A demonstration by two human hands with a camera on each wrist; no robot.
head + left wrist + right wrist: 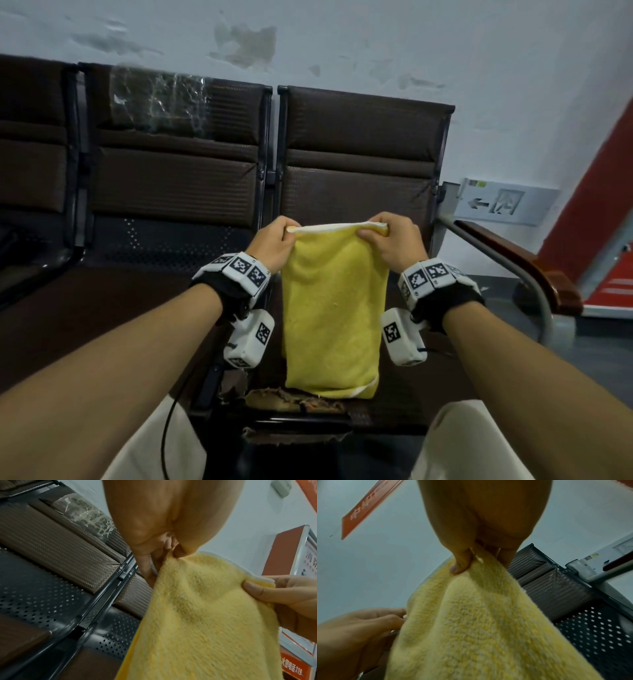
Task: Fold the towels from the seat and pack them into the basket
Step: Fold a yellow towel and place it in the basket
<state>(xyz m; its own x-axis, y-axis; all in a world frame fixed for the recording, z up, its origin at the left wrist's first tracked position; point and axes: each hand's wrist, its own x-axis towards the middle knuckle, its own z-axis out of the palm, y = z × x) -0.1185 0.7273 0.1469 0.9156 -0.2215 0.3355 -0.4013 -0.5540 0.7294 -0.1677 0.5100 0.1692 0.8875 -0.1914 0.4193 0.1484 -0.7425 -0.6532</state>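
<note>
A yellow towel point(334, 308) with white edging hangs doubled over in front of the right-hand brown seat point(356, 164). Its lower fold reaches the torn front of the seat cushion point(294, 402). My left hand point(274, 240) pinches the top left corner and my right hand point(394, 240) pinches the top right corner, so the top edge is stretched level between them. In the left wrist view the towel point(202, 622) drops from my pinching left hand point(175, 550), with the right hand point(274, 595) at the far corner. The right wrist view shows the towel point(471, 628) under my thumb point(460, 563). No basket is in view.
A row of brown padded seats with black metal frames stands against a pale wall; the middle seat point(171, 154) has clear tape on its backrest. A wooden armrest point(520, 267) on a grey tube juts out at the right. A red panel point(596, 192) stands beyond it.
</note>
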